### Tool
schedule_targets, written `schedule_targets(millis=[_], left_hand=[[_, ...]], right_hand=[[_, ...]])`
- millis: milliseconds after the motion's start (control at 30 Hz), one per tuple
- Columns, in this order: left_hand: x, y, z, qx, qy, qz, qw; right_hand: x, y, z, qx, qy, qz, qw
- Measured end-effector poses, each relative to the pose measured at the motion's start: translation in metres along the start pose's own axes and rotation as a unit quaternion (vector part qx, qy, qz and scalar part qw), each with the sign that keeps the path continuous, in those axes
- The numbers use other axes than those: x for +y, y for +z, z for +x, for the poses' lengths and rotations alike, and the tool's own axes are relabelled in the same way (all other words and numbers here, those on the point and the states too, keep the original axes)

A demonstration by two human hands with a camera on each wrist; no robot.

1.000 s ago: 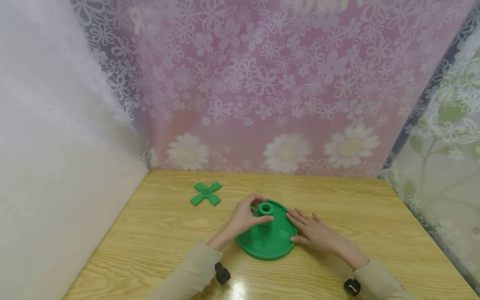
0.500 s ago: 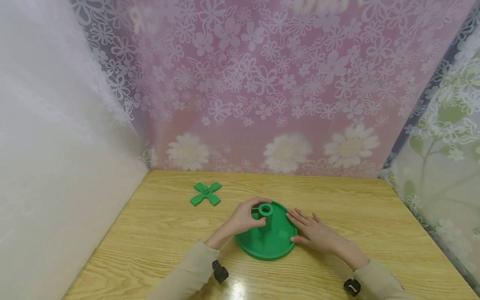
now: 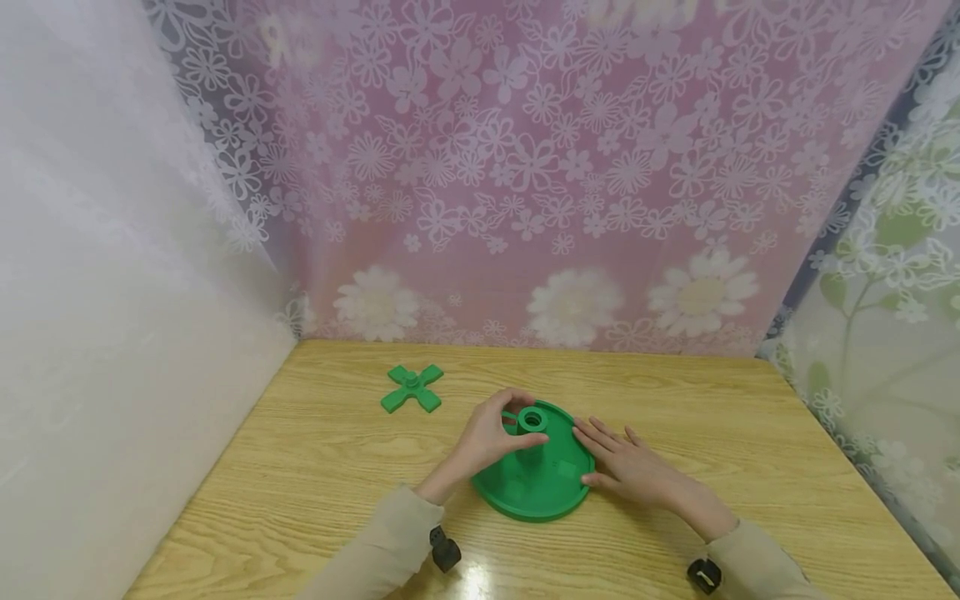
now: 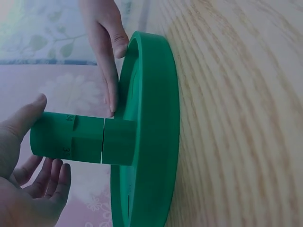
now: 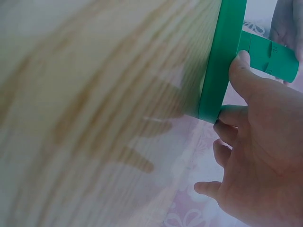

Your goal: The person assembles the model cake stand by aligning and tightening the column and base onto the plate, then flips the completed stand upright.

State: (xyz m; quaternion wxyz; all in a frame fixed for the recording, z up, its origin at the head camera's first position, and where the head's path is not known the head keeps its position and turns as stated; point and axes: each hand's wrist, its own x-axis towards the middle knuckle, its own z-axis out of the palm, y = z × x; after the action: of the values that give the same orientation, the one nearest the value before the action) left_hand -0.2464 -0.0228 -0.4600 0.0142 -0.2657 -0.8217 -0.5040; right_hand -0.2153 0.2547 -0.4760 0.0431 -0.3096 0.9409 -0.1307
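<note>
A green round dish-like base with a raised rim lies flat on the table in the head view. From its middle rises a short green tube with a hole in the top. In the left wrist view a seam divides the tube from the stub below, and small digits mark its side. My left hand grips the tube's upper part, thumb on the near side, fingers behind. My right hand rests against the base's right rim with fingers extended; its thumb touches the rim.
Behind and left of the base, a green cross-shaped piece with a central peg lies on the wooden table. A floral curtain hangs along the table's back edge, with pale sheets at both sides.
My left thumb and wrist drew back to the left half a second ago, then came forward around the tube again. The right hand, the base and the cross-shaped piece have stayed in place.
</note>
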Motion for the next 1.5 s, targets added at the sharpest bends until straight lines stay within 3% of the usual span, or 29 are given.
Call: schedule_targets(millis=[167, 400, 600, 733, 967, 1100, 1500], left_hand=[[-0.003, 0.001, 0.000, 0.007, -0.002, 0.009, 0.9999], [-0.007, -0.004, 0.002, -0.058, 0.022, -0.010, 0.9980], [-0.006, -0.006, 0.002, -0.076, 0.025, -0.012, 0.9968], [-0.004, -0.006, 0.001, -0.065, 0.012, -0.020, 0.9976], [0.000, 0.003, 0.000, -0.005, -0.023, 0.003, 0.9997], [-0.002, 0.006, 0.001, 0.011, -0.025, 0.011, 0.9996], [-0.005, -0.003, 0.003, -0.072, 0.018, -0.005, 0.9972]], right_hand=[[0.000, -0.001, 0.000, -0.003, 0.003, 0.000, 1.0000], [0.000, -0.001, 0.000, -0.001, 0.005, -0.004, 1.0000], [0.001, 0.002, -0.001, 0.000, 0.006, -0.006, 1.0000], [0.003, 0.004, 0.000, 0.004, -0.001, -0.003, 1.0000], [0.004, 0.004, 0.000, -0.001, 0.008, -0.003, 1.0000], [0.004, 0.004, 0.000, -0.004, 0.010, -0.004, 0.9999], [0.003, 0.002, 0.000, -0.009, 0.011, 0.000, 0.9999]])
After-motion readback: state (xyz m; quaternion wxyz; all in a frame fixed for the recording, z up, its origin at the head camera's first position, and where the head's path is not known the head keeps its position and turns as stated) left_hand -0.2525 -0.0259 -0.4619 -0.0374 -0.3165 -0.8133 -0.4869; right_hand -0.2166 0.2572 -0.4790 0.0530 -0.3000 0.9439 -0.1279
